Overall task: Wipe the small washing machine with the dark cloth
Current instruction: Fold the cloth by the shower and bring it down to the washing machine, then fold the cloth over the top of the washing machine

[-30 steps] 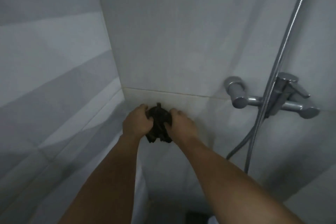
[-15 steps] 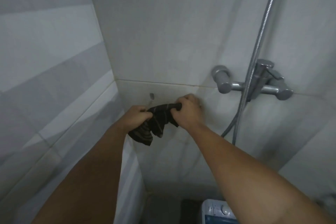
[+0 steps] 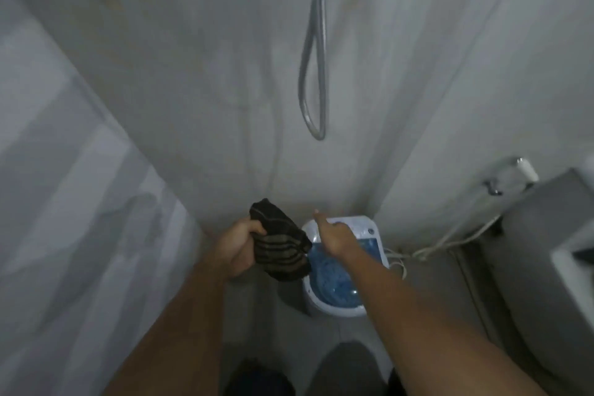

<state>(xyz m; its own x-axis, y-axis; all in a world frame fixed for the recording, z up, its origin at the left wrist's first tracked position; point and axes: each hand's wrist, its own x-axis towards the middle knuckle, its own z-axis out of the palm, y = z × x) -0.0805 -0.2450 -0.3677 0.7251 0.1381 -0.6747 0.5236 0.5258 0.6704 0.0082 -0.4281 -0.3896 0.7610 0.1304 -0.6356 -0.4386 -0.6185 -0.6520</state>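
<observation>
Left hand (image 3: 236,246) clenches the cloth (image 3: 279,246) at nine o'clock of the washer (image 3: 342,264); right hand (image 3: 334,236) hangs over its top at twelve, fingers loose, empty; the dangling cloth may snag the rim.

Dark cloth (image 3: 281,244): brown-black with faint lighter stripes, crumpled, hanging just left of the washing machine's rim. Small washing machine (image 3: 369,236): white body, translucent blue lid, upright on the floor in the wall corner.
</observation>
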